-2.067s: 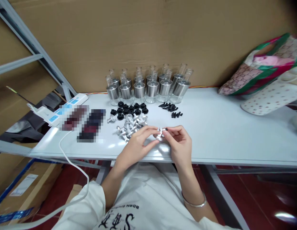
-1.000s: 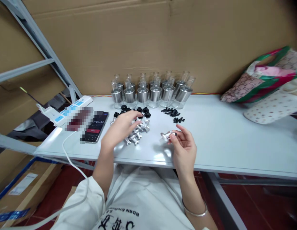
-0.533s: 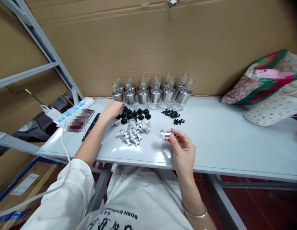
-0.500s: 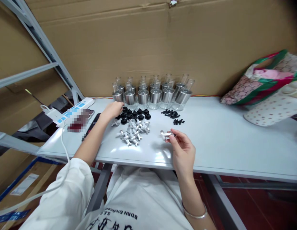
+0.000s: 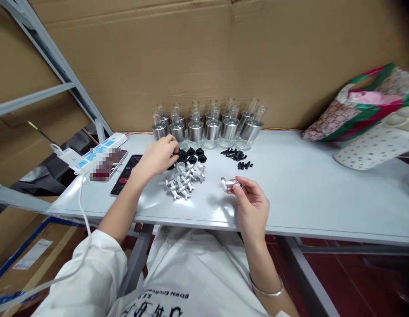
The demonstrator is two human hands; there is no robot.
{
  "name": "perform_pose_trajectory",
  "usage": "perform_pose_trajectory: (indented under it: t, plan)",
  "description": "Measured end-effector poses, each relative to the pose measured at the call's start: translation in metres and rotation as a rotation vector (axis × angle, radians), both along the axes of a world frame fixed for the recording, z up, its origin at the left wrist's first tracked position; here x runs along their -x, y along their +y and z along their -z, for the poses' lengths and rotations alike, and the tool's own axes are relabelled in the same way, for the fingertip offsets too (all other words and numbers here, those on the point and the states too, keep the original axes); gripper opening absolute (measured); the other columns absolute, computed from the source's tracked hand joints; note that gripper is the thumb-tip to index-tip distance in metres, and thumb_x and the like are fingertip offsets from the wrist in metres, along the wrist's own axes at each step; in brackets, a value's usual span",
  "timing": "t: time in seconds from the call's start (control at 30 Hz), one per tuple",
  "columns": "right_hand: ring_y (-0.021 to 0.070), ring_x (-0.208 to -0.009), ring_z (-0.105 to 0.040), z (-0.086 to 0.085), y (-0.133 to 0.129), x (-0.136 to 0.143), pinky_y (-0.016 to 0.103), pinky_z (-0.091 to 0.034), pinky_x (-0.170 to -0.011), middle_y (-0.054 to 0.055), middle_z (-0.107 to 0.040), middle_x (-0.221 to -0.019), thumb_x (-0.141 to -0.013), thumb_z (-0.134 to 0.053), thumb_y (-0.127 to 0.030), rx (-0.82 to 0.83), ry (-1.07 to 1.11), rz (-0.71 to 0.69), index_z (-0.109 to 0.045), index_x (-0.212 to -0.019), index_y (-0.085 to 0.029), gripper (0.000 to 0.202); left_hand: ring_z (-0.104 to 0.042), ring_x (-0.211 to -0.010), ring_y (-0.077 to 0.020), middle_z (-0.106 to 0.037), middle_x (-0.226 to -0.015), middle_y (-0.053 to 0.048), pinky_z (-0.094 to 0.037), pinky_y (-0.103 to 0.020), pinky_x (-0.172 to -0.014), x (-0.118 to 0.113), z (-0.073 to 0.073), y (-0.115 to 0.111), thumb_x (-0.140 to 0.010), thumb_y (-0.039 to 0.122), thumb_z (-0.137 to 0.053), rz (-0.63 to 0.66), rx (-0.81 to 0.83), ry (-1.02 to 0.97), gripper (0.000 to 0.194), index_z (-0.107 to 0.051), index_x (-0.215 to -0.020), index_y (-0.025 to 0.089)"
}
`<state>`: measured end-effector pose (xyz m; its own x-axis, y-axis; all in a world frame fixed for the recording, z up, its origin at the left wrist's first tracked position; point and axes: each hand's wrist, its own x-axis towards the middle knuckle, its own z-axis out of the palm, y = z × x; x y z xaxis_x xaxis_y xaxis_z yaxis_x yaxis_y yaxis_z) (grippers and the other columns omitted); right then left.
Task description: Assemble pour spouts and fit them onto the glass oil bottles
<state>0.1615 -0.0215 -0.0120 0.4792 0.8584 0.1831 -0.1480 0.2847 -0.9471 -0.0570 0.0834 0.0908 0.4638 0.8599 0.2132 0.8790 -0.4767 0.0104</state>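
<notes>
Two phones lie at our far left, the reddish one [image 5: 114, 159] beside the white power strip [image 5: 115, 140] and the dark one [image 5: 123, 179] next to our left forearm. Our left hand [image 5: 155, 157] reaches over the left side of the black caps [image 5: 200, 152], its fingers bent and the tips close together. We cannot tell if these fingers have one cap between them. The caps are round and stepped, with a dull surface like rubber, and they lie directly at the left fingertips, while our right hand is well apart from them. Just nearer to us is the heap of silvery parts [image 5: 184, 178], smooth discs with stems and forked ends, pointing in many directions. Behind, the bottles [image 5: 213, 130] stand in two rows, clear glass with brushed steel bands.

More to the right, our right hand [image 5: 253, 207] has thumb and index finger closed on the stem of one silvery piece [image 5: 225, 184]. This piece is above the table [image 5: 290, 193], to the right of the left fingers and closer to our body. Its long axis goes almost sideways; the disc looks toward our left, and a small black tip shows at the finger end. Beyond it are thin black strips [image 5: 236, 154] and short black plugs [image 5: 245, 165]. Farthest right, the patterned bag [image 5: 349, 110] leans beside a white dotted container [image 5: 369, 143].
</notes>
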Motion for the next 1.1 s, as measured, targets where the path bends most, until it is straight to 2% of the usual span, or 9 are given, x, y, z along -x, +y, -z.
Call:
perform_pose_trajectory:
  t: [0.1,0.2,0.33,0.5,0.57,0.73,0.87,0.97,1.1]
  plan:
    - [0.0120,-0.066,-0.062,-0.001,0.000,0.001,0.029,-0.050,-0.070,0.001,-0.066,-0.079,-0.077,-0.072,-0.033,-0.033,0.014,-0.011,-0.067,-0.092,-0.019,0.020,-0.061,-0.088,-0.0201,-0.060,-0.098,-0.005,-0.046,-0.031,-0.078,-0.017,0.004,-0.039,-0.087,0.021,-0.052,0.120,0.052,-0.206,0.007,-0.056,-0.092,0.018]
    - [0.0116,-0.067,-0.061,-0.001,0.000,0.001,0.028,-0.050,-0.068,0.000,-0.065,-0.081,-0.078,-0.070,-0.033,-0.073,0.057,0.000,-0.065,-0.093,-0.020,0.020,-0.060,-0.088,-0.0169,-0.060,-0.103,-0.005,-0.046,-0.027,-0.075,-0.033,0.027,-0.065,-0.089,0.023,-0.052,0.161,0.054,-0.514,0.005,-0.053,-0.088,0.019]
    - [0.0103,-0.068,-0.059,0.001,0.001,0.000,0.026,-0.049,-0.067,0.000,-0.064,-0.084,-0.083,-0.066,-0.033,-0.087,0.070,0.035,-0.065,-0.103,-0.022,0.023,-0.058,-0.075,-0.0111,-0.059,-0.101,-0.003,-0.045,-0.022,-0.065,-0.049,0.062,-0.075,-0.086,0.021,-0.055,0.138,0.069,-0.755,0.006,-0.050,-0.085,0.019]
    - [0.0110,-0.066,-0.061,0.002,0.000,-0.001,0.027,-0.049,-0.070,-0.001,-0.064,-0.077,-0.084,-0.065,-0.033,-0.034,-0.024,-0.071,-0.067,-0.098,-0.021,0.018,-0.057,-0.064,-0.0089,-0.058,-0.083,0.002,-0.044,-0.018,-0.056,-0.062,0.082,-0.076,-0.083,0.026,-0.062,0.074,0.069,-0.952,0.021,-0.048,-0.098,0.020]
    - [0.0111,-0.066,-0.062,0.001,0.000,0.000,0.027,-0.050,-0.070,-0.002,-0.065,-0.075,-0.083,-0.066,-0.032,-0.037,-0.042,-0.092,-0.067,-0.096,-0.022,0.017,-0.058,-0.065,-0.0097,-0.058,-0.082,0.002,-0.045,-0.019,-0.057,-0.065,0.086,-0.077,-0.082,0.028,-0.066,0.081,0.059,-0.979,0.030,-0.049,-0.105,0.020]
    - [0.0116,-0.062,-0.063,-0.001,0.000,0.001,0.027,-0.053,-0.066,-0.002,-0.064,-0.073,-0.079,-0.070,-0.030,-0.072,-0.061,-0.118,-0.066,-0.091,-0.022,0.015,-0.059,-0.069,-0.0104,-0.061,-0.095,-0.002,-0.051,-0.027,-0.074,-0.067,0.087,-0.080,-0.079,0.031,-0.071,0.205,0.020,-0.961,0.033,-0.055,-0.106,0.020]
    - [0.0100,-0.064,-0.064,-0.001,0.000,0.000,0.024,-0.053,-0.065,-0.002,-0.065,-0.079,-0.079,-0.071,-0.026,-0.106,-0.033,-0.100,-0.066,-0.090,-0.022,0.013,-0.061,-0.081,-0.0132,-0.062,-0.098,-0.004,-0.050,-0.029,-0.081,-0.064,0.082,-0.083,-0.085,0.022,-0.064,0.317,0.086,-0.990,0.030,-0.057,-0.114,0.021]
    - [0.0110,-0.068,-0.064,-0.001,0.000,0.000,0.026,-0.054,-0.066,-0.001,-0.065,-0.085,-0.078,-0.071,-0.025,-0.136,-0.033,-0.105,-0.067,-0.089,-0.023,0.012,-0.062,-0.083,-0.0131,-0.063,-0.099,-0.004,-0.050,-0.028,-0.081,-0.063,0.080,-0.084,-0.088,0.020,-0.058,0.290,0.102,-1.025,0.023,-0.061,-0.111,0.021]
    - [0.0121,-0.070,-0.065,-0.002,0.000,0.002,0.027,-0.056,-0.067,0.000,-0.066,-0.086,-0.078,-0.071,-0.023,-0.168,-0.048,-0.101,-0.067,-0.087,-0.023,0.010,-0.063,-0.080,-0.0131,-0.068,-0.093,-0.003,-0.050,-0.026,-0.075,-0.063,0.081,-0.083,-0.086,0.026,-0.062,0.205,0.134,-1.054,0.020,-0.065,-0.105,0.019]
